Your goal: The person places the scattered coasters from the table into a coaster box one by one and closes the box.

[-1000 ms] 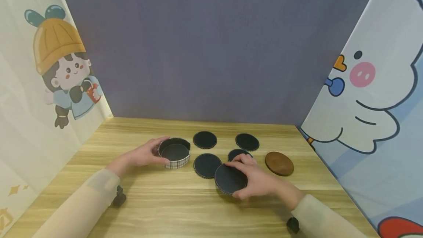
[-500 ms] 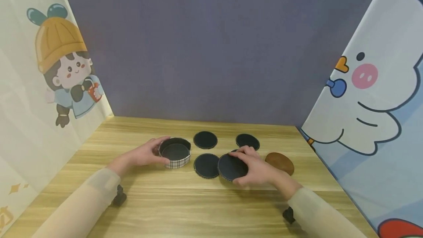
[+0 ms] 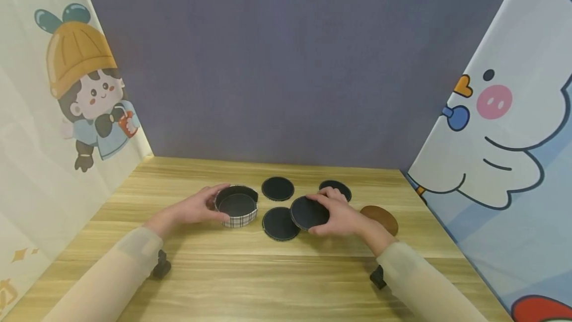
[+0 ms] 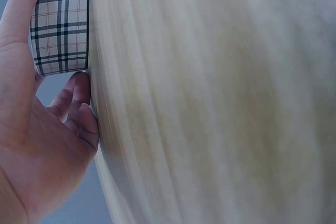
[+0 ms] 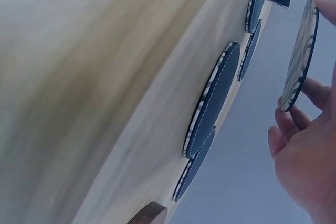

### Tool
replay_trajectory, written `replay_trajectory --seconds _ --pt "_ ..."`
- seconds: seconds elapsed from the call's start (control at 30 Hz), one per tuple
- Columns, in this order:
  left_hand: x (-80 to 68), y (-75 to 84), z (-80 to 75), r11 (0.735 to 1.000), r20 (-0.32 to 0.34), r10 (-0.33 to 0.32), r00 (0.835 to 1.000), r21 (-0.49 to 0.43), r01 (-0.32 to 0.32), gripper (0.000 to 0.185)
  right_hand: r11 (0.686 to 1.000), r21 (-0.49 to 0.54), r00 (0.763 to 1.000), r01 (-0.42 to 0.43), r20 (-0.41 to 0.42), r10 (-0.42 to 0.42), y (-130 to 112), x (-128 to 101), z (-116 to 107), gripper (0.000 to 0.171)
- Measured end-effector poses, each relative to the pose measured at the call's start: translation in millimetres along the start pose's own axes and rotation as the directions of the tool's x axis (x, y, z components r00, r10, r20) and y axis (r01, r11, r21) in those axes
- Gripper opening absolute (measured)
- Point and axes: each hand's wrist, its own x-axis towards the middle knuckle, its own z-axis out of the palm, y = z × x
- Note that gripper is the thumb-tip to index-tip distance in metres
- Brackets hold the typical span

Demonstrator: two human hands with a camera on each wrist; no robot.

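My left hand (image 3: 198,210) grips the side of a round coaster holder (image 3: 241,221), open at the top. It has a plaid outer wall and a black inside, and stands on the table. My right hand (image 3: 341,217) pinches a round black coaster (image 3: 308,212) by its edge, thumb and fingers on opposite sides. In the right wrist view this coaster (image 5: 302,56) hangs above the table, its patterned underside showing. In the head view it overlaps a flat black coaster (image 3: 279,226). The right hand hides another coaster (image 5: 212,100), which the right wrist view shows lying flat.
Two more black coasters lie farther back, one at the middle (image 3: 278,189) and one to the right (image 3: 341,186). A brown wooden disc (image 3: 382,217) lies by the right forearm. A grey panel (image 3: 277,63) rises behind the wooden table (image 3: 232,282).
My right hand has carried the coaster farther back over the table, now slightly left, covering the coaster beneath. The left hand and the holder stay in place.
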Motion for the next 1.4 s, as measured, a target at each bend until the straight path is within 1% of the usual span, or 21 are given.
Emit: replay_trajectory --seconds 0.2,0.37,0.63,0.8,0.93,1.13,1.4 --pt "2.6 -3.3 0.7 1.000 -0.003 -0.002 1.000 0.000 0.002 0.113 1.000 -0.019 1.000 -0.016 0.005 0.016 -3 10 1 0.095" --pt "3.5 -5.0 1.0 1.000 -0.003 -0.005 1.000 -0.003 0.005 0.114 1.000 -0.012 1.000 -0.013 0.007 0.013 -8 17 4 0.096" --pt "0.9 -3.9 0.4 1.000 0.002 0.002 1.000 -0.010 -0.002 0.114 1.000 0.004 1.000 -0.007 0.007 0.007 -17 33 12 0.097" --pt "0.6 -4.2 0.8 1.000 0.004 0.002 1.000 -0.023 -0.002 0.114 1.000 0.018 1.000 -0.020 0.002 0.020 -21 44 18 0.098" --pt "1.9 -5.7 1.0 1.000 0.003 0.000 1.000 -0.015 0.000 0.114 0.999 0.032 1.000 -0.030 0.007 0.030 -27 52 21 0.097" --pt "2.6 -6.4 0.4 1.000 -0.001 -0.013 1.000 -0.010 0.013 0.113 0.999 0.010 0.999 -0.032 0.004 0.032 -37 65 24 0.098" --pt "1.5 -3.9 0.3 1.000 -0.001 0.010 1.000 -0.014 -0.010 0.112 1.000 -0.009 1.000 -0.007 -0.001 0.007 -50 82 30 0.099"
